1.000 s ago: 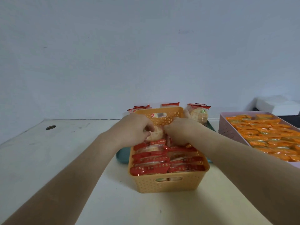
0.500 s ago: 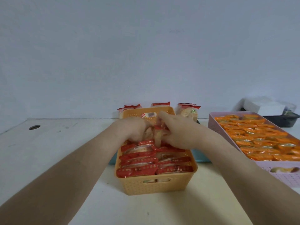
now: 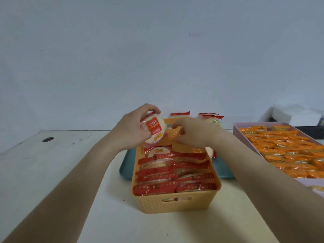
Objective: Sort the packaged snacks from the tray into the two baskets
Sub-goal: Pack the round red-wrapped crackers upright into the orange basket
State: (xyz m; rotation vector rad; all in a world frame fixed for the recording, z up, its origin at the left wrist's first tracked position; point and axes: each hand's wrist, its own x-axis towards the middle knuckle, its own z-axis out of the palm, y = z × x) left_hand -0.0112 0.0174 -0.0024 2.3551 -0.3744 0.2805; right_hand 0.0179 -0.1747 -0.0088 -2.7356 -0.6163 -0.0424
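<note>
An orange basket (image 3: pixel 175 206) in the middle of the table holds rows of red-wrapped round snacks (image 3: pixel 173 174). My left hand (image 3: pixel 133 130) grips one red-and-white snack packet (image 3: pixel 155 131), lifted above the basket's far left corner. My right hand (image 3: pixel 192 132) hovers over the basket's far end with fingers curled; whether it holds anything is hidden. A teal tray (image 3: pixel 127 165) lies under and behind the basket. At the right, a pink basket (image 3: pixel 245 125) is filled with orange-wrapped snacks (image 3: pixel 287 151).
Three red-wrapped snacks (image 3: pixel 210 117) stand behind the orange basket near the wall. A white box (image 3: pixel 296 114) sits at the far right. A round hole (image 3: pixel 47 139) marks the table at the left. The wall rises close behind.
My left hand has lifted a snack packet out of the basket's far end, up and to the left. My right hand has risen off the packets toward the basket's far rim.
</note>
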